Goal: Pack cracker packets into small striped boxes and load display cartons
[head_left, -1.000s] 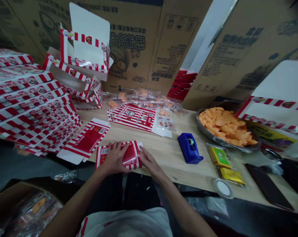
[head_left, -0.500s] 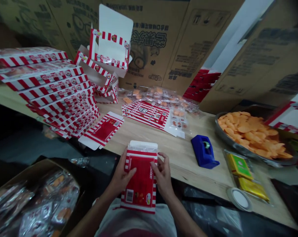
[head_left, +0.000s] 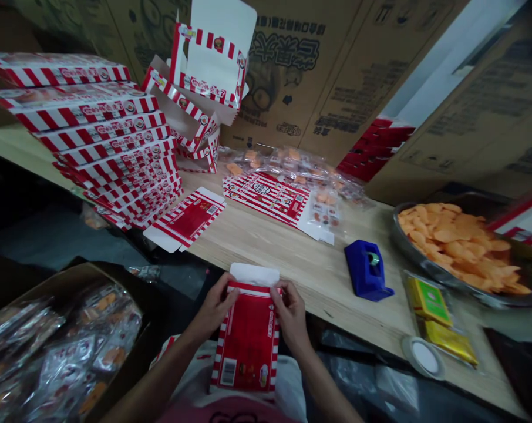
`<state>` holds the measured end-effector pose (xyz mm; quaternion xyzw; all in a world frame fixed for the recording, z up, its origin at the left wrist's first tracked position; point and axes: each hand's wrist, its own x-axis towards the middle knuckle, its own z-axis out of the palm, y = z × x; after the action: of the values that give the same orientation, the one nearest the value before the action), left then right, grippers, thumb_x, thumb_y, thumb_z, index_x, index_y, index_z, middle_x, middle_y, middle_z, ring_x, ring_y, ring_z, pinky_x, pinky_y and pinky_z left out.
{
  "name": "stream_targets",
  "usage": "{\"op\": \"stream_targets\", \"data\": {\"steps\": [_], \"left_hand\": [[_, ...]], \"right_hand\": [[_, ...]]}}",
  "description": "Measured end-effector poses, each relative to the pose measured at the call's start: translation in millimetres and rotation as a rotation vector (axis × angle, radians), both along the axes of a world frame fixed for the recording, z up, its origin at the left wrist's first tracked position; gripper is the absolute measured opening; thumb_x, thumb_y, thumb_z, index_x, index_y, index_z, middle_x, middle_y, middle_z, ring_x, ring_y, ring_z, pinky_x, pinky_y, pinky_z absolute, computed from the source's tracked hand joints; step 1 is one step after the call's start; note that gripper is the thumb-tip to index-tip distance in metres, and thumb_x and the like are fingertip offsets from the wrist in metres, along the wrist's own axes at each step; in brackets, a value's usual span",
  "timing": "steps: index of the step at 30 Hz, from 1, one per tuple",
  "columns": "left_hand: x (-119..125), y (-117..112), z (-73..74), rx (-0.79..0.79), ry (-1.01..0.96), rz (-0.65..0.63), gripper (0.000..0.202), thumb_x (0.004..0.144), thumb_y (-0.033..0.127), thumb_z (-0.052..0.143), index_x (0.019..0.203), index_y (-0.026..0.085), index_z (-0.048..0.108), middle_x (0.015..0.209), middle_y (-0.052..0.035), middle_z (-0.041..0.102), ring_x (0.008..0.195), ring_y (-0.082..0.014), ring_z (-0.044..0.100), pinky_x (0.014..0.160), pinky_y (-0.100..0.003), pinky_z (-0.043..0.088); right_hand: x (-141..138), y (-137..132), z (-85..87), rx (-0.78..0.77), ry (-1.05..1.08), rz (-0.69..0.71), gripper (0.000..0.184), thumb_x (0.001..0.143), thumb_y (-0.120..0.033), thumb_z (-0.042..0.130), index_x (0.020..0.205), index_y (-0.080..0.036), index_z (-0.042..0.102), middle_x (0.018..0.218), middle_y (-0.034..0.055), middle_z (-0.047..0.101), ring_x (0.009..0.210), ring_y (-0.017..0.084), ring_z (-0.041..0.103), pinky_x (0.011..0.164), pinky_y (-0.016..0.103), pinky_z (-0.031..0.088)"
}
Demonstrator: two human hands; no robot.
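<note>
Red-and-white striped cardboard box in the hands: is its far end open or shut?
Open: the white cardboard flap sticks out past the striped edge of the box, untucked.

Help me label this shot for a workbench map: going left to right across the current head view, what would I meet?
Stack of striped boxes → left hand → held red box → right hand → blue tape dispenser → metal bowl.
</note>
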<state>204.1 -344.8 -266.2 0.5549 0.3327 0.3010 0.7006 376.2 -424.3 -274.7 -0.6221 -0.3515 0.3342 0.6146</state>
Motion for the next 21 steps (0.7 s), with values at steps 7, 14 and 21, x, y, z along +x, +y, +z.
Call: {"op": "stream_targets", "data": {"steps": [7,14,21], "left_hand": [[17,5,9.3,-0.130,-0.122,0.291,0.032,0.065,0.027,0.076,0.075,0.017,0.047,0.069,0.0049,0.054,0.062,-0.0084,0.050,0.058,-0.019,0.040],[3,20,11.7,-0.075,-0.114,-0.020,0.036,0.074,0.029,0.070,0.108,0.018,0.063,0.088,-0.0020,0.059,0.078,-0.0138,0.057,0.070,-0.026,0.045],[-2,29,21.5,0.325,0.059,-0.114,0.018,0.079,0.032,0.066,0.084,0.017,0.075,0.093,-0.0068,0.059,0.087,-0.0169,0.058,0.073,-0.028,0.044]], "right_hand": [[7,6,11.5,0.055,0.101,-0.072,0.025,0.072,-0.035,0.073,0.077,-0.022,0.052,0.071,-0.0036,0.051,0.063,0.012,0.047,0.058,0.024,0.039],[16,6,14.6,0.009,0.087,0.190,0.014,0.076,-0.036,0.071,0.078,-0.022,0.071,0.082,0.0015,0.057,0.076,0.016,0.056,0.068,0.027,0.045],[27,1,17.8,-0.031,0.058,0.290,0.031,0.084,-0.049,0.060,0.082,-0.022,0.075,0.104,0.0081,0.068,0.101,0.022,0.060,0.088,0.034,0.045]]}}
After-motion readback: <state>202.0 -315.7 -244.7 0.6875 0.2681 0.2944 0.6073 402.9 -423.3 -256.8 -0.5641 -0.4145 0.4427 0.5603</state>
